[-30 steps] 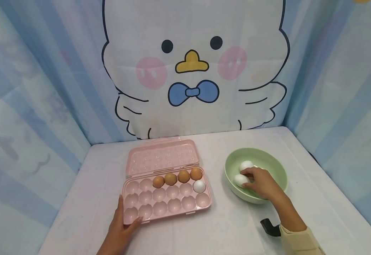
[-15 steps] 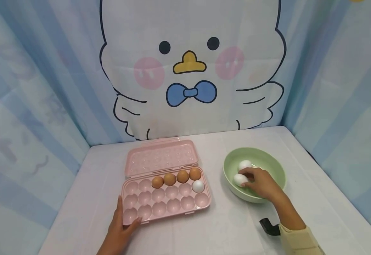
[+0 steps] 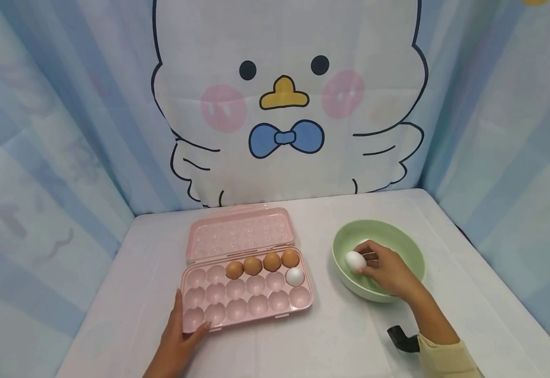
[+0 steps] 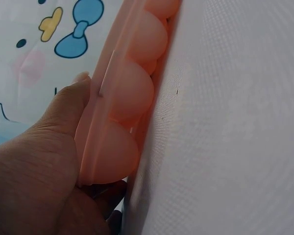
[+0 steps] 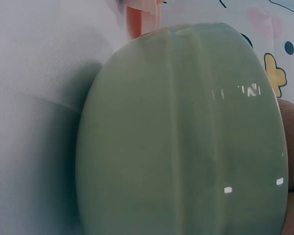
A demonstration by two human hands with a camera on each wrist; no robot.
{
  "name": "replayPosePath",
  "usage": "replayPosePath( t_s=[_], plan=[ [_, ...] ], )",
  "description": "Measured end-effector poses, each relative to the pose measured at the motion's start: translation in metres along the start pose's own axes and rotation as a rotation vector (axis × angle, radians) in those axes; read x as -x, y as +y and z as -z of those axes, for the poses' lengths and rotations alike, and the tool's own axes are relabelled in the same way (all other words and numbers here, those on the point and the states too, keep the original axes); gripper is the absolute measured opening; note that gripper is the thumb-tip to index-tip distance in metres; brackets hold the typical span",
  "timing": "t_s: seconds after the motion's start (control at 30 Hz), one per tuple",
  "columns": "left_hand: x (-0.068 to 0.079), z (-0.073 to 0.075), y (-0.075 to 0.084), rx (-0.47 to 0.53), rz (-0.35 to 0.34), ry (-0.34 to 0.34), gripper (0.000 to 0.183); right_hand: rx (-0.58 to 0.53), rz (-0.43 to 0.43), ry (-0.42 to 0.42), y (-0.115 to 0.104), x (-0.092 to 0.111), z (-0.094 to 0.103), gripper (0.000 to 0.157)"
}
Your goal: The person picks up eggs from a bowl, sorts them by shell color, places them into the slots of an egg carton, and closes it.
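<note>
My right hand [image 3: 388, 270] pinches a white egg [image 3: 354, 261] between thumb and fingers, over the green bowl [image 3: 409, 247]. Another white egg, mostly hidden behind those fingers, shows only a sliver inside the bowl. On the left, the pink egg tray [image 3: 237, 287] lies with its lid [image 3: 241, 233] folded back. Several brown eggs [image 3: 272, 261] occupy its far row, and one white egg [image 3: 295, 276] sits in the middle row at the right end. My left hand [image 3: 177, 336] grips the tray's near left corner; the left wrist view has the thumb [image 4: 71, 100] on the rim and fingers curled below.
A white cloth covers the table [image 3: 341, 346]. Near my right wrist is a black curved object [image 3: 402, 340]. Behind the table hangs a curtain [image 3: 284, 173] with a cartoon bird, and striped curtains flank both sides. Bare cloth separates tray and bowl.
My right hand has raised the white egg slightly from the bowl, shifting it a little up and left. The second egg is now nearly covered by the fingers. The left hand stays put.
</note>
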State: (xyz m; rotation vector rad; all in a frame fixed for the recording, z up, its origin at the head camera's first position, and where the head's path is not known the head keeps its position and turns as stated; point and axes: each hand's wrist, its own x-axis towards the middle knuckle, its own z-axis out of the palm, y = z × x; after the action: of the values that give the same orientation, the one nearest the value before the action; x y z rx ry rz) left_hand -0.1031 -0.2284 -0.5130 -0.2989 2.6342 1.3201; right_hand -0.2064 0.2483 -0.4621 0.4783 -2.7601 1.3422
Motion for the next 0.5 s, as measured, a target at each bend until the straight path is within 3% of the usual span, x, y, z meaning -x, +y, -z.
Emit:
replayPosePath(
  t_s=[0.27, 0.5],
  plan=[
    [-0.001, 0.0, -0.001, -0.001, 0.002, -0.005, 0.122, -0.113, 0.062, 0.103, -0.01, -0.004, -0.006, 0.056],
    [-0.002, 0.0, -0.002, 0.003, -0.003, -0.004, 0.122, -0.258, 0.072, 0.106, -0.036, -0.012, -0.021, 0.05]
  ],
)
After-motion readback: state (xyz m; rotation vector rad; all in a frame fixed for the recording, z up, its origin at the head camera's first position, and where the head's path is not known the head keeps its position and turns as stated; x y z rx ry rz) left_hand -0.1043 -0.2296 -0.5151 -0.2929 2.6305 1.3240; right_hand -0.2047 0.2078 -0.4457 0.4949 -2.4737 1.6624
